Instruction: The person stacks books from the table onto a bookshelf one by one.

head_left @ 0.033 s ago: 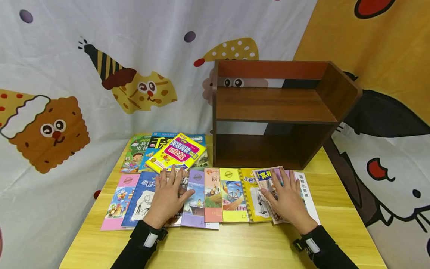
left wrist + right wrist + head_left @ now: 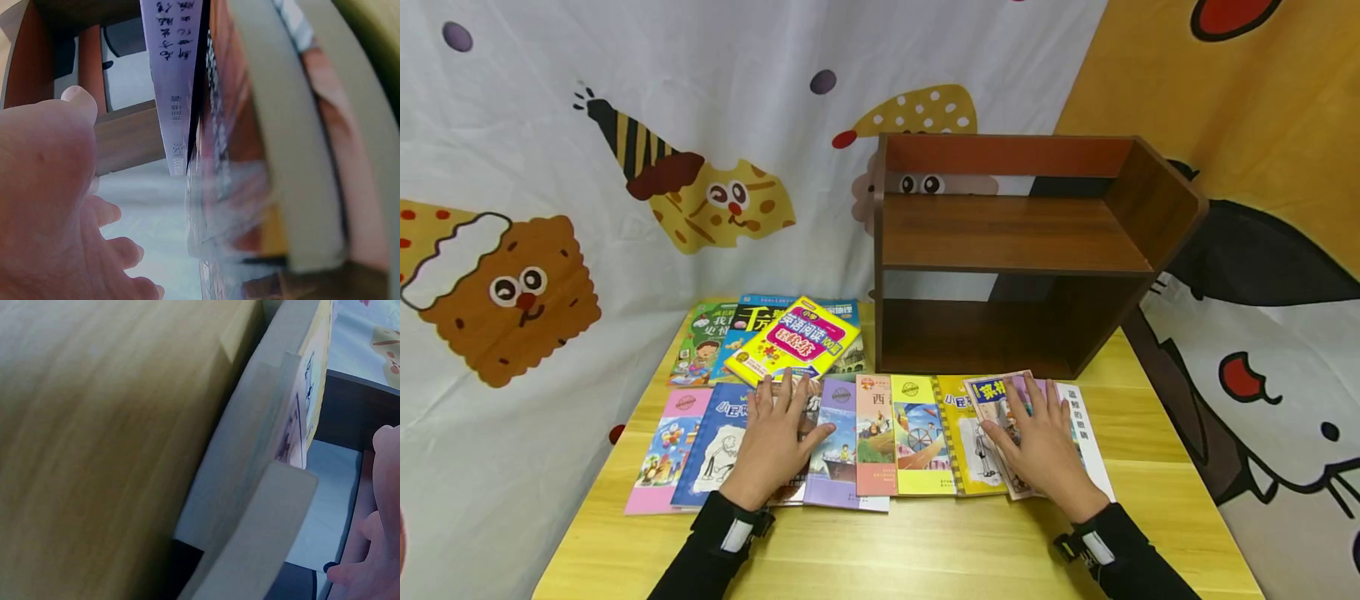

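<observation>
The left hand (image 2: 775,442) is lying flat, fingers (image 2: 782,392) straight and spread, pressing on the overlapping books in the left part of the front row, between the blue sketch-cover book (image 2: 715,442) and the purple book (image 2: 838,442); nothing is being gripped. A pink book (image 2: 662,450) is lying at the row's left end. Behind that hand, a yellow book (image 2: 793,340) is resting tilted on a back row of books (image 2: 707,337), its near edge just beyond the fingertips. Toward the right, a yellow book with a wheel picture (image 2: 917,437) is lying mid-row. The right hand (image 2: 1037,446) is also resting flat, fingers (image 2: 1026,400) relaxed and spread, on the comic-cover book (image 2: 992,400), which is overlapping a white book (image 2: 1086,433) at the row's right end. All are lying on the wooden table (image 2: 925,550). Behind the row, a brown two-tier shelf (image 2: 1007,250) is standing with both tiers bare.
</observation>
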{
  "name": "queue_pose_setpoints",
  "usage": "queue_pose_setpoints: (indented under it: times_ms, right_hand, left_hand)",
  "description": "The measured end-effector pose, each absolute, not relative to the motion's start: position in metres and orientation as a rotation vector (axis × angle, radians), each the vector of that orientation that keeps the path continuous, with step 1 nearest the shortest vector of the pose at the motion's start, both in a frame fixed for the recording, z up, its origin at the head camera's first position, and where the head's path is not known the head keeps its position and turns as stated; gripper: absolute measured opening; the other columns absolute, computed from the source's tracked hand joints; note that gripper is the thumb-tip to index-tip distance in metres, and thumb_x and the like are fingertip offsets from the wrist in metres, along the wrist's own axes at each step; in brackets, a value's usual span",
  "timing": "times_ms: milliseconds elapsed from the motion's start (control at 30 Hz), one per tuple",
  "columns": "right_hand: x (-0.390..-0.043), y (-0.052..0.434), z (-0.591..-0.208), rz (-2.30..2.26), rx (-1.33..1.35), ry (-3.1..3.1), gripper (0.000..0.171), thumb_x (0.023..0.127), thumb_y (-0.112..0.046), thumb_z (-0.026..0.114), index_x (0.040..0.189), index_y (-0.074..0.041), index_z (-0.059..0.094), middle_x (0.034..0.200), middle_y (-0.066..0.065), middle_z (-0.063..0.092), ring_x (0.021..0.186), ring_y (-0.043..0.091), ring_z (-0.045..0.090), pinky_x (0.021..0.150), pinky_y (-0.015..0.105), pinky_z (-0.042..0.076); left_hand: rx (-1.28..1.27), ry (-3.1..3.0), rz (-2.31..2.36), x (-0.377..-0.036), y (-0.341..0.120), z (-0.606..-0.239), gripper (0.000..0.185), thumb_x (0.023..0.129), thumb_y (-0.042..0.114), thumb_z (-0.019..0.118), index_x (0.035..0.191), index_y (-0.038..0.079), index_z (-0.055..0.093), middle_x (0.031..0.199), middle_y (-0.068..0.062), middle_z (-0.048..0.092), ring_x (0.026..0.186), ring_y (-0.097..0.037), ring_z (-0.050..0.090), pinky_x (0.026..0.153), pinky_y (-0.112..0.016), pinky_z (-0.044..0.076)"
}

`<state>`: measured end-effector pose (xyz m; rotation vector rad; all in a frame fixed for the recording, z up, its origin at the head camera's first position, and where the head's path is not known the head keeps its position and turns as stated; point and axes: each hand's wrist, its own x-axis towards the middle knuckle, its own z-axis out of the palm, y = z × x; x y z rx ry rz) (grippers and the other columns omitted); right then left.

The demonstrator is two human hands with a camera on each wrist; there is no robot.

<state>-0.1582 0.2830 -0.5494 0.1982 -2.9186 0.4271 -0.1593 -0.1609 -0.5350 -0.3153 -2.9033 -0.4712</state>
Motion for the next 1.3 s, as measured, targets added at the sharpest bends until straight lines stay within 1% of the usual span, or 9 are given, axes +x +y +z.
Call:
queue_pose_setpoints:
  times_ms: [133, 300, 400, 467, 667, 933, 1067, 1167, 1300]
  right_hand:
    - [-0.158, 0.283, -0.550, 0.425, 0.201, -2.917, 0.092, 0.096, -0.074, 0.051, 0.167, -0.023, 0.022, 0.174, 0.019, 0.012, 0.161, 0.047, -0.009, 0.122, 0.078, 0.004]
    - [-0.158, 0.284, -0.549, 0.442, 0.201, -2.914, 0.092, 0.096, -0.074, 0.051, 0.167, -0.023, 0.021, 0.175, 0.018, 0.010, 0.162, 0.044, -0.013, 0.123, 0.076, 0.002]
    - [-0.160, 0.284, -0.549, 0.440, 0.200, -2.917, 0.093, 0.096, -0.074, 0.050, 0.167, -0.023, 0.020, 0.175, 0.017, 0.009, 0.162, 0.044, -0.012, 0.123, 0.077, 0.004]
    - [-0.160, 0.285, -0.549, 0.438, 0.202, -2.920, 0.093, 0.096, -0.074, 0.050, 0.167, -0.022, 0.021, 0.175, 0.018, 0.010, 0.162, 0.047, -0.006, 0.122, 0.077, 0.007]
    - [-0.161, 0.289, -0.549, 0.450, 0.217, -2.884, 0.090, 0.096, -0.071, 0.054, 0.166, -0.019, 0.028, 0.170, 0.023, 0.024, 0.155, 0.054, 0.020, 0.120, 0.076, 0.018]
    - [-0.160, 0.297, -0.535, 0.495, 0.144, -2.912, 0.083, 0.100, -0.065, 0.053, 0.166, -0.020, 0.028, 0.168, 0.025, 0.028, 0.152, 0.055, 0.026, 0.115, 0.077, 0.028]
    - [-0.160, 0.307, -0.519, 0.593, 0.047, -2.919, 0.073, 0.103, -0.054, 0.056, 0.161, -0.014, 0.037, 0.164, 0.028, 0.034, 0.145, 0.058, 0.035, 0.109, 0.079, 0.033]
    - [-0.159, 0.317, -0.511, 0.636, -0.014, -2.933, 0.068, 0.104, -0.049, 0.056, 0.157, -0.008, 0.044, 0.160, 0.029, 0.039, 0.141, 0.059, 0.039, 0.108, 0.077, 0.036]
    - [-0.155, 0.333, -0.509, 0.603, -0.133, -3.018, 0.071, 0.105, -0.054, 0.051, 0.153, -0.001, 0.046, 0.153, 0.035, 0.043, 0.135, 0.060, 0.044, 0.105, 0.076, 0.039]
  left_hand:
    - [-0.321, -2.917, -0.464, -0.161, -0.161, -0.536, 0.097, 0.094, 0.076, 0.052, 0.166, 0.016, 0.026, 0.173, -0.020, 0.018, 0.159, -0.053, 0.006, 0.123, -0.076, 0.011]
    - [-0.334, -2.921, -0.477, -0.163, -0.161, -0.536, 0.097, 0.095, 0.076, 0.050, 0.167, 0.015, 0.024, 0.174, -0.020, 0.017, 0.158, -0.054, 0.008, 0.122, -0.076, 0.012]
    - [-0.337, -2.921, -0.483, -0.164, -0.161, -0.537, 0.097, 0.095, 0.075, 0.051, 0.166, 0.015, 0.024, 0.173, -0.021, 0.017, 0.158, -0.054, 0.010, 0.122, -0.077, 0.012]
    - [-0.335, -2.920, -0.482, -0.164, -0.161, -0.537, 0.097, 0.095, 0.075, 0.052, 0.166, 0.015, 0.025, 0.174, -0.020, 0.017, 0.158, -0.054, 0.011, 0.123, -0.076, 0.012]
    - [-0.343, -2.912, -0.502, -0.165, -0.160, -0.537, 0.096, 0.095, 0.073, 0.053, 0.166, 0.015, 0.025, 0.173, -0.022, 0.018, 0.157, -0.056, 0.012, 0.122, -0.076, 0.012]
    - [-0.381, -2.850, -0.495, -0.166, -0.161, -0.537, 0.092, 0.098, 0.070, 0.053, 0.165, 0.014, 0.027, 0.171, -0.021, 0.024, 0.158, -0.051, 0.019, 0.126, -0.070, 0.014]
    - [-0.414, -2.819, -0.509, -0.167, -0.162, -0.537, 0.087, 0.099, 0.064, 0.056, 0.164, 0.012, 0.032, 0.169, -0.021, 0.031, 0.156, -0.049, 0.026, 0.125, -0.070, 0.018]
    - [-0.447, -2.824, -0.538, -0.167, -0.161, -0.537, 0.081, 0.101, 0.059, 0.059, 0.163, 0.014, 0.034, 0.168, -0.019, 0.035, 0.156, -0.046, 0.030, 0.125, -0.069, 0.021]
    - [-0.520, -2.813, -0.540, -0.164, -0.160, -0.538, 0.072, 0.102, 0.051, 0.061, 0.160, 0.014, 0.041, 0.166, -0.015, 0.040, 0.155, -0.042, 0.035, 0.125, -0.065, 0.025]
